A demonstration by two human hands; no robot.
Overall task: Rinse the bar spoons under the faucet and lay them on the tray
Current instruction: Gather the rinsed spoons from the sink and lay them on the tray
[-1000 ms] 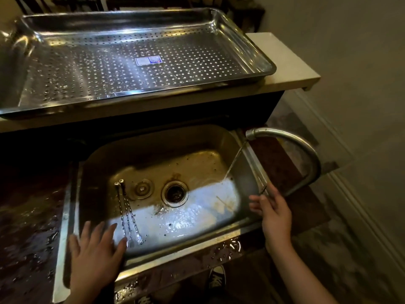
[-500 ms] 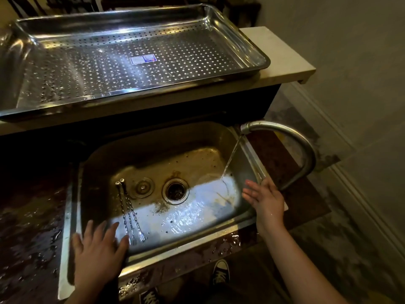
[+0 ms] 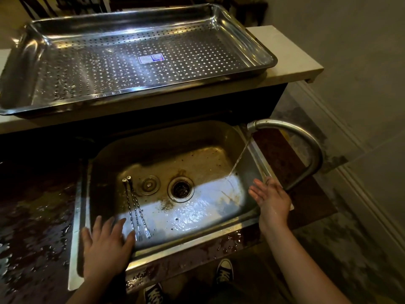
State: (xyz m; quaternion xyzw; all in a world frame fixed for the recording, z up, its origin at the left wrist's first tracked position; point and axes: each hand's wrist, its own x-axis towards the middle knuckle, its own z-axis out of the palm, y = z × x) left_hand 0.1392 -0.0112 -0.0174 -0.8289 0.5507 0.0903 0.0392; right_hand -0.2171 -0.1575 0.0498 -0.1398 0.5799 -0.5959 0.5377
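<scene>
Since a second ago the right hand [image 3: 271,199] has left the base of the faucet and now hangs over the right edge of the sink, and the stream of water [image 3: 240,156] runs fuller. Nearest the viewer, two dark canvas shoes with white toes [image 3: 224,272] show on the floor below the desk. Just above them the left hand [image 3: 107,244] lies flat on the front left rim of the stainless steel sink basin [image 3: 192,244], fingers spread and holding nothing; its thumb reaches toward the forked ends of the spoons, though contact cannot be told. That right hand is likewise open, fingers straight and apart, palm turned leftward, empty, close beside the falling water but not in it.

Two long silver bar spoons with twisted stems [image 3: 135,207] lie side by side on the sink floor at the left, parallel, running from near the front wall back toward a small round metal drain plug [image 3: 149,184]. Right of that plug sits the dark round drain opening [image 3: 180,189]. Water pools, glinting, over the front half of the basin. The curved grey metal faucet [image 3: 306,141] arches from the right, its spout over the basin's right back corner. Dark wet desk [image 3: 37,216] flanks the sink on the left.

Farther back, on a raised pale ledge [image 3: 291,62], rests a large perforated stainless steel tray [image 3: 258,49] with a small blue and white sticker [image 3: 151,58] on its floor.
</scene>
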